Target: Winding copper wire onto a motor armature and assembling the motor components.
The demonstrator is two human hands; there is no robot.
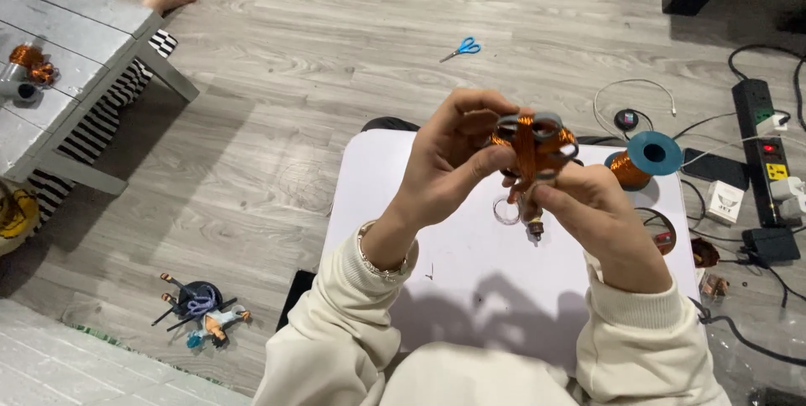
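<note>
- Above the white surface (pixel 470 230), a small coil piece (pixel 534 144) is held up between both hands, probably lifted close for a clear look.
- The left hand (pixel 445 167) is clamped on its left side, thumb in front, fingers behind.
- The right hand (pixel 600 213) is closed on its lower stem from below, steadying it.
- The piece is seen as 2 grey rings wrapped with shiny copper wire.
- A wire spool (pixel 642 158) is left nearby, within reach.
</note>
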